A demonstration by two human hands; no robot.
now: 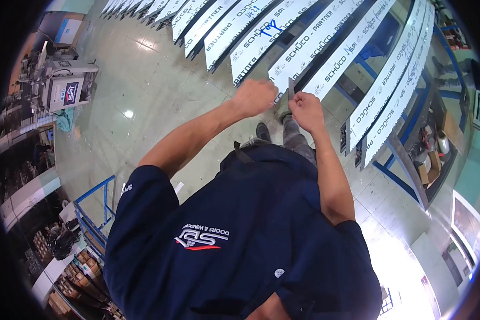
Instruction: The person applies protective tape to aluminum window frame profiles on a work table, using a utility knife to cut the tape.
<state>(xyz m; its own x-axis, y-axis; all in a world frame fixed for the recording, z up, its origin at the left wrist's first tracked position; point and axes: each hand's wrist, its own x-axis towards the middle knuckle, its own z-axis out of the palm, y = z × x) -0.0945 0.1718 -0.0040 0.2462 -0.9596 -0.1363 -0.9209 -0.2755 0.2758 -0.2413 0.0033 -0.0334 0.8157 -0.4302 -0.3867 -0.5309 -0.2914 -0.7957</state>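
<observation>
Grey strip at one o'clock is pinched by the right grip, best held off the SCHÜCO-printed profiles; any hold by the left grip cannot be told.

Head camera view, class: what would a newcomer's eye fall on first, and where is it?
Most likely the fan of long, white-faced bars sweeping across the top and upper right, printed with SCHÜCO and PARTNER. Next comes the navy shirt filling the lower middle, with its white-and-red logo. Between them, the left hand is near the bar ends and the right hand holds a small flat strip.
</observation>
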